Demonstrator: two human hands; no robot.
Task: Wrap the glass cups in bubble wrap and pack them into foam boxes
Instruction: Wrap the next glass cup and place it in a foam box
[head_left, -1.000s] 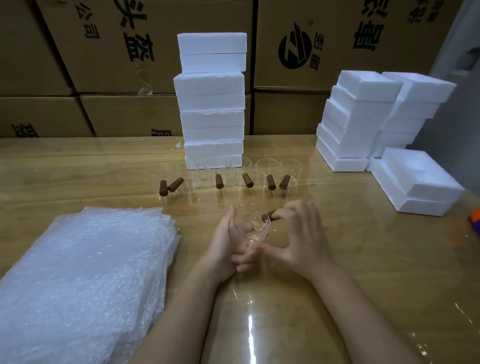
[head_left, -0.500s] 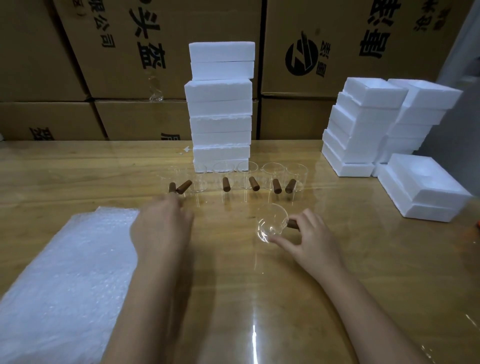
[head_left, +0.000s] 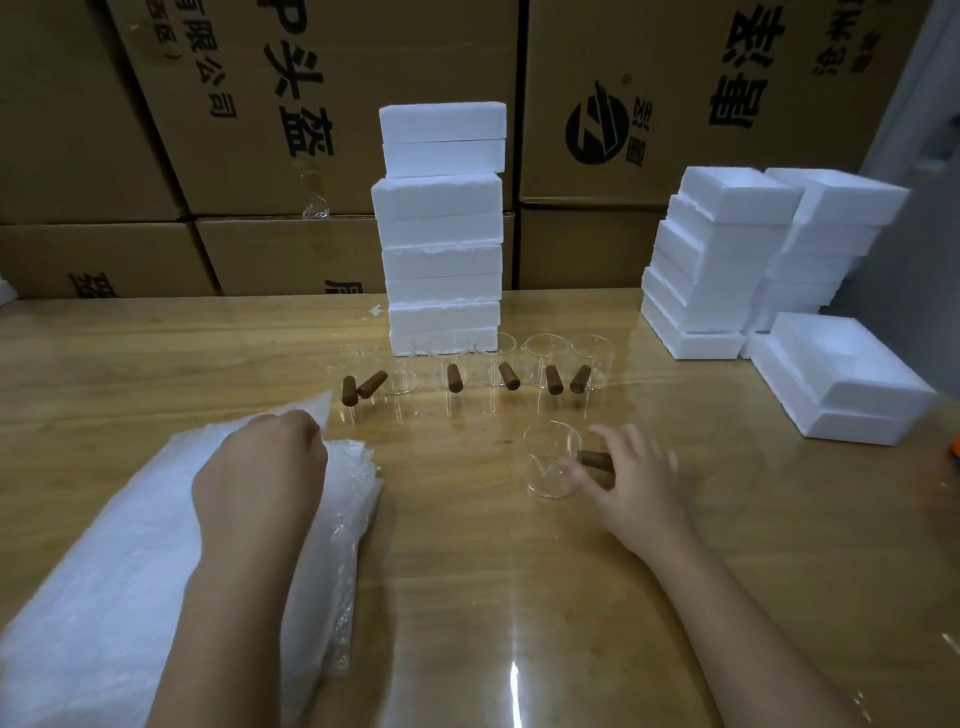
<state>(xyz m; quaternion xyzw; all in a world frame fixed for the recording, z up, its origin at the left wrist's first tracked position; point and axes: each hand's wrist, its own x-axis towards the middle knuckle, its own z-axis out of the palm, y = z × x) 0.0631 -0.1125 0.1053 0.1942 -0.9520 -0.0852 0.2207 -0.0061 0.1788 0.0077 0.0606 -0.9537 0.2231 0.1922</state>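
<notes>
1. The glass cup, tilted in the right hand half a second ago, now stands upright on the counter. That hand's fingers have loosened around it. The left hand has dropped onto the bubble wrap, and a corner of the top sheet now rises beyond its knuckles.
2. Cardboard cartons wall off the back. A tall foam stack stands centre-back on the counter, with a row of cups just in front of it, between the hands and the foam.
3. The row holds six cups, each with a brown handle, and the one by the right hand makes seven. The tall stack shows eight white layers. To the right stand two stacks of open foam halves and a low foam pile of two.
4. The right hand is spread, with its fingertips at the cup's brown handle. Blur hides whether they touch it. The cup sits just left of that hand, well apart from the bubble wrap.
5. The left hand is seen from the back with its fingers curled under, and it seems to be pinching the lifted corner of the top sheet.
</notes>
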